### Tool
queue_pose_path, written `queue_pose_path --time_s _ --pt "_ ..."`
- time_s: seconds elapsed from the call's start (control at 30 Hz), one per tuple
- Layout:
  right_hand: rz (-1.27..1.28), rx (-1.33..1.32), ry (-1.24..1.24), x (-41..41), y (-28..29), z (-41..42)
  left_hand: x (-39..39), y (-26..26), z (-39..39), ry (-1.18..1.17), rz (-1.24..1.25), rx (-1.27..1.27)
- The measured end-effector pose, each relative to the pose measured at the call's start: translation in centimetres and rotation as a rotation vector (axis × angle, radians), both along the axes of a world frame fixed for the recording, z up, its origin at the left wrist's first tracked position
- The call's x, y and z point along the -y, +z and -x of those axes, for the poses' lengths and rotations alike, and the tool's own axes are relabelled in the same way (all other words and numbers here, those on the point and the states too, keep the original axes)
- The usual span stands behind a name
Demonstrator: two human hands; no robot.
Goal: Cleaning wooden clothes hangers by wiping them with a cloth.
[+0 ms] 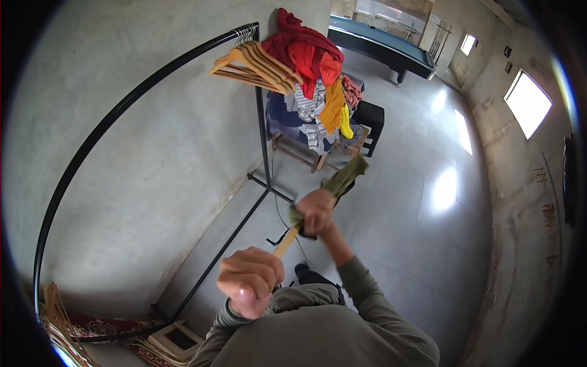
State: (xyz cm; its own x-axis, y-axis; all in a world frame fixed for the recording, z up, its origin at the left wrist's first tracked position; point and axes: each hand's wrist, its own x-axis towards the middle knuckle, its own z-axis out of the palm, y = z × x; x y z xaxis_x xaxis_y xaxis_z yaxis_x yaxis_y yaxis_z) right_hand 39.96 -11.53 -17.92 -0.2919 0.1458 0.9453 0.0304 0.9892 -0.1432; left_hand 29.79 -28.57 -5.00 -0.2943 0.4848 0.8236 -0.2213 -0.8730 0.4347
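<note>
My left hand (251,280) is closed around one end of a pale wooden bar (286,242), which looks like part of a clothes hanger. The bar's far end goes in under an olive-green garment (346,176). My right hand (315,210), slightly blurred, grips that garment in a bunch, and its loose end sticks out beyond the fist. Ahead, several wooden hangers (257,66) hang at the far end of a black metal clothes rack (114,108). Past them, a tall heap of mixed clothes (312,87) lies on a wooden-legged support.
The rack's base bar (220,254) runs along the floor at my left. A black stool (370,121) stands beside the heap, with a pool table (380,43) farther back. Lower left are more hangers (59,316), a patterned rug (105,326) and a wooden frame (176,339).
</note>
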Motion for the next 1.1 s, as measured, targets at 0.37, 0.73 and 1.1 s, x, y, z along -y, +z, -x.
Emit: queue_pose_path --time_s 0.37,0.73,1.1 --pt "0.216 0.012 -0.03 -3.7 -6.0 0.5 1.6 1.1 1.3 -0.014 0.129 -0.049" --pt "0.215 0.264 0.028 -6.4 -7.5 -4.5 -1.8 0.9 3.3 -0.109 0.491 0.319" --pt "1.071 0.624 0.585 -1.8 -8.2 -8.1 -18.7 0.0 16.7 -0.308 0.781 0.944"
